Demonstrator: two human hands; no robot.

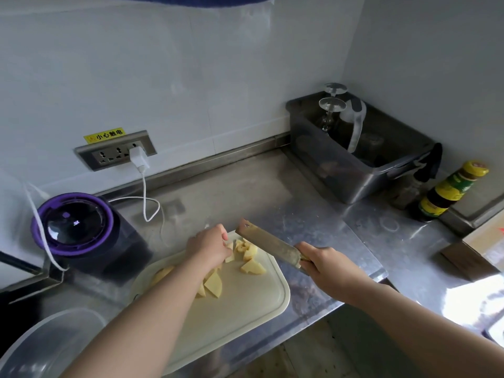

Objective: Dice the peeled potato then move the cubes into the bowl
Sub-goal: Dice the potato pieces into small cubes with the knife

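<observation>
1. I see the left hand point(208, 245) at the upper part of the cutting board point(245, 304). Its fingers are curled down together, clamping the near side of a cluster of potato pieces point(246, 249). The fingertips are partly hidden.
2. The right hand point(324, 264) has its fingers wrapped tight round the handle of the cleaver point(268, 245). The blade slants toward the upper left, just above and to the right of the cluster. I can't tell if the edge touches the potato.
3. All the potato I see is on the board, in yellow chunks. One loose chunk point(253, 267) lies below the cluster, a few more point(212, 286) lie beside the left forearm, and one point(162, 274) lies at the board's left edge.
4. The bowl point(41, 347) is clear plastic, in the lower left corner of the frame, apart from the board.
5. The board lies on a steel table point(272, 192), near its front edge.
6. Centre left is a dark appliance with a purple lid point(73, 225). A white cable point(146, 197) runs up from near it to a wall socket point(116, 151).
7. Upper right is a dark bin point(341, 165) with upturned glasses point(331, 105) in it.
8. At the right edge are a yellow-labelled bottle point(450, 189) and a cardboard box point(480, 252).
</observation>
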